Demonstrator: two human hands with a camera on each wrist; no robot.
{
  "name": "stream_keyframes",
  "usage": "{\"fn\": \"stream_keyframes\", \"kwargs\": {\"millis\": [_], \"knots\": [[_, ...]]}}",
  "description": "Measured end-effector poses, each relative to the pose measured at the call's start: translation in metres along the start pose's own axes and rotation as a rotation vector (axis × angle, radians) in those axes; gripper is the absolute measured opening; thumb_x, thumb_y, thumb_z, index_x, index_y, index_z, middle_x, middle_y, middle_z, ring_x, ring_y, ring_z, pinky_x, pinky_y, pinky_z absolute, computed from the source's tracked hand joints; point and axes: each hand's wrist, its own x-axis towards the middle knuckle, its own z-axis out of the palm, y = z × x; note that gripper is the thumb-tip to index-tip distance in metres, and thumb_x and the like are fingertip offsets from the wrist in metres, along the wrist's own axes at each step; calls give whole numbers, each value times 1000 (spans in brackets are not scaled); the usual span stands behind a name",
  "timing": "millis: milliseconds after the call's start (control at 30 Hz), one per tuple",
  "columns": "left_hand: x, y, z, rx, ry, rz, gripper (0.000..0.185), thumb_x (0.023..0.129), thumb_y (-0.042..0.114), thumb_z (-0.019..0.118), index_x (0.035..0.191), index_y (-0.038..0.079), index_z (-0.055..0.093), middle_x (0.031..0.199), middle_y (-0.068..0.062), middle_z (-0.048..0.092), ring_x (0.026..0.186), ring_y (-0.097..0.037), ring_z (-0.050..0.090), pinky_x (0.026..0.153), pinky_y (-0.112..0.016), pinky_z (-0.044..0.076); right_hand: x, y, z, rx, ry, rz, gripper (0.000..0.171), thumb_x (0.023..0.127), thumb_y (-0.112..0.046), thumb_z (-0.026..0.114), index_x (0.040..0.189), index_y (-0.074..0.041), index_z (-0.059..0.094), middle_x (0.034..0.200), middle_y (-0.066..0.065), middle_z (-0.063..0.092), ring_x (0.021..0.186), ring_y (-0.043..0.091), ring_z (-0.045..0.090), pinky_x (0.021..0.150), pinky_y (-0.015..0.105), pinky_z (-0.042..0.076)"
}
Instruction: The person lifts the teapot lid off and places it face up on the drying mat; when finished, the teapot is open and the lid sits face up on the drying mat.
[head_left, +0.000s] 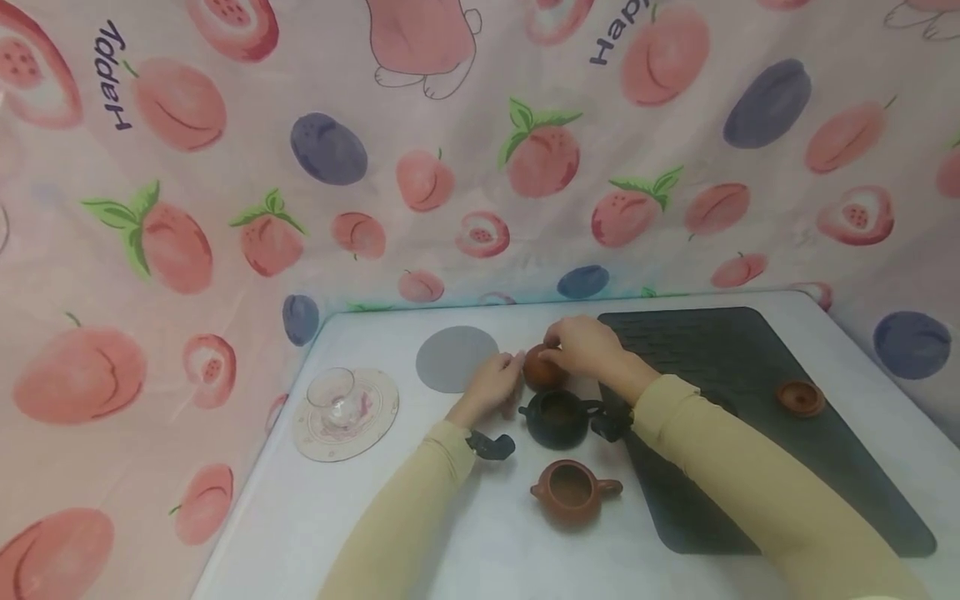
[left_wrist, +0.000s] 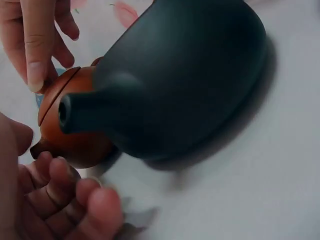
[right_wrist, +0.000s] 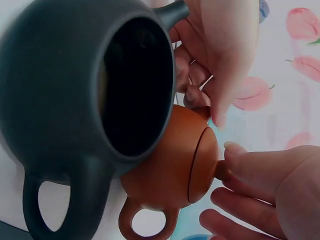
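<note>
A small orange-brown clay teapot with its lid on stands at the far middle of the white table. My right hand pinches the lid's knob between thumb and fingers. On the spout side, my left hand holds the spout with thumb and curled fingertips. A larger dark teapot without a lid stands just nearer, partly covering the small one in both wrist views. Nearer still is a lidless reddish-brown teapot, its handle turned right.
A black tray spans the right side, bearing a small reddish-brown lid. At the left, a clear glass stands on a round patterned mat. A grey disc lies behind my left hand. Fruit-printed cloth hangs behind the table.
</note>
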Motion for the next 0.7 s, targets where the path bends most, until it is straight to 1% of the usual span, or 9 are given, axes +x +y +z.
{"fn": "stream_keyframes", "kwargs": {"millis": [133, 233, 333, 467, 700], "knots": [[3, -7, 4, -111, 24, -19, 55, 110, 52, 37, 89, 4, 56, 60, -5, 55, 46, -20, 57, 46, -30, 46, 4, 2, 2, 32, 3, 8, 24, 96, -27, 75, 114, -10, 77, 101, 5, 74, 91, 23, 66, 85, 45, 57], [2, -13, 8, -183, 19, -24, 54, 109, 51, 41, 88, 4, 56, 62, -4, 54, 46, -19, 55, 44, -29, 46, 3, 5, 6, 54, -7, 23, 22, 95, -25, 76, 112, -11, 77, 101, 4, 74, 91, 23, 66, 86, 44, 58], [0, -16, 10, -209, 14, -18, 51, 109, 49, 44, 84, 6, 55, 62, -4, 53, 45, -18, 54, 43, -28, 45, 3, 8, 9, 74, -8, 23, 20, 95, -25, 77, 110, -12, 78, 99, 3, 74, 89, 21, 66, 83, 43, 58], [-1, -13, 7, -240, 31, -2, 49, 109, 48, 46, 81, 8, 53, 61, -4, 52, 44, -17, 52, 43, -27, 44, 5, 8, 7, 91, 24, -6, 18, 94, -26, 77, 106, -13, 79, 96, 1, 74, 86, 20, 66, 81, 43, 58], [-3, -11, 4, -228, 31, 0, 49, 109, 47, 47, 80, 8, 54, 62, -4, 53, 45, -17, 53, 44, -27, 46, 2, 6, 1, 111, 58, -14, 19, 95, -28, 76, 105, -12, 78, 95, 0, 74, 89, 21, 66, 82, 46, 56]]}}
